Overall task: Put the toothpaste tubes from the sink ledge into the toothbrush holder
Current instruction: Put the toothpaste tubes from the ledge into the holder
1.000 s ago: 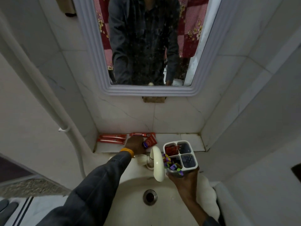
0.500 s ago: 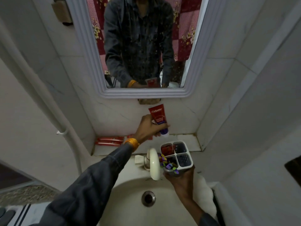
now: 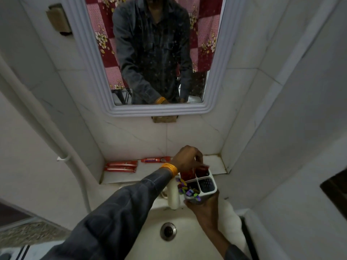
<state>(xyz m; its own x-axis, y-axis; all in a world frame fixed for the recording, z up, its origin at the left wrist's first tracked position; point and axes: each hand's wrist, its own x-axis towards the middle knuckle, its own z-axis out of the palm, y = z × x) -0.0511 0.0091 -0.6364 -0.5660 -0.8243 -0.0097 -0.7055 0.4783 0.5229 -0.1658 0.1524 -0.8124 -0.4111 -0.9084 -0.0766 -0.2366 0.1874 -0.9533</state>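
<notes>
Right hand grips the white four-compartment toothbrush holder from below and in front, fingers wrapped on its lower wall, holding it above the basin just right of the white tap. Left hand, yellow bangle at the wrist, is over the holder's two far compartments; its fingers pinch the red end of a toothpaste tube standing in the far right compartment. Another red tube fills the far left compartment, partly hidden under the hand. Near left compartment carries multicoloured pieces spilling over the rim, too blurred to identify; near right compartment looks dark, contents unclear. On the sink ledge: two red tubes lying side by side at left, touching; a third tube lying flat nearer the wall, its right end running behind the left hand. Mirror above shows the person's dark shirt.
</notes>
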